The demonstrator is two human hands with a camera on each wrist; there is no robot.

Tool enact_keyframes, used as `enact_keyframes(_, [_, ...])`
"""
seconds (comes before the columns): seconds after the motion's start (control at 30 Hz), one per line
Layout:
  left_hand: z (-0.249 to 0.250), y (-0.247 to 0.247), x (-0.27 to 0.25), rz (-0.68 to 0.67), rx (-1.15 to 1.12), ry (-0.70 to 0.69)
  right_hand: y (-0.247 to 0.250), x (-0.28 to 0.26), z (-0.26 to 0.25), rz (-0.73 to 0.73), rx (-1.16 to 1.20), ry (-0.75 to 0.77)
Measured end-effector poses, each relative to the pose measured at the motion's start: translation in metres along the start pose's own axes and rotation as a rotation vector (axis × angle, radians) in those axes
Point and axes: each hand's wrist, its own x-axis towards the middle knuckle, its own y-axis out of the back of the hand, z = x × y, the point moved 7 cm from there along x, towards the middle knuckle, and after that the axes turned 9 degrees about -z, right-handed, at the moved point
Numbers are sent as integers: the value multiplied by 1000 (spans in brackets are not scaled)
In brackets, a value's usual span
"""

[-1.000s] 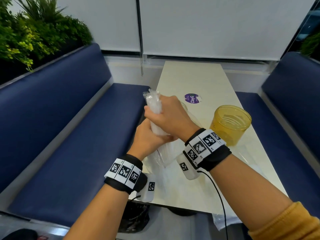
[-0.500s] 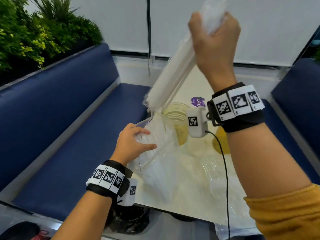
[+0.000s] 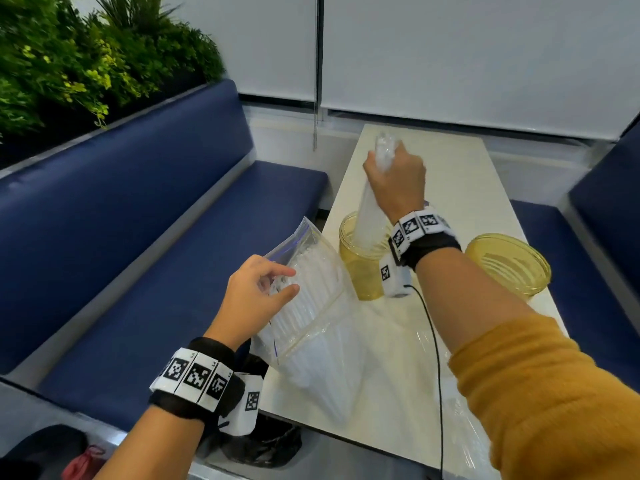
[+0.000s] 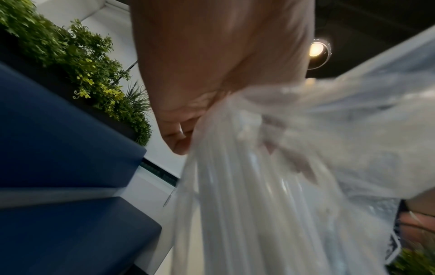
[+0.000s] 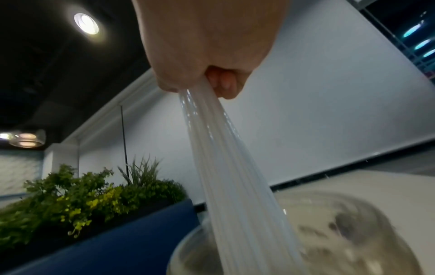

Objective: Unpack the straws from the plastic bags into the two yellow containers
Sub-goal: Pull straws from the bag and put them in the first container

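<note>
Right hand is fisted around a bundle of white straws near its top end; fingers wrap the bundle fully, straw tips protrude above the fist. Bundle hangs near upright, lower ends inside the left yellow container on the bench. Second yellow container stands to the right, apart from the first. Left hand grips the clear plastic bag near its open zip edge, thumb and fingers curled onto the film; more straws lie inside, under the fingers.
</note>
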Motion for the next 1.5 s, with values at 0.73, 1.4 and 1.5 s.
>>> enact_keyframes(0.73, [36, -10, 10, -12, -45, -39, 32, -29, -28, -256, -190, -54])
enact_keyframes(1.4, [30, -10, 4, 15, -289, 60, -59, -175, -83, -990, -371, 217])
enact_keyframes(1.5, [24, -11, 2, -1, -336, 81, -59, -173, -80, -967, -266, 183])
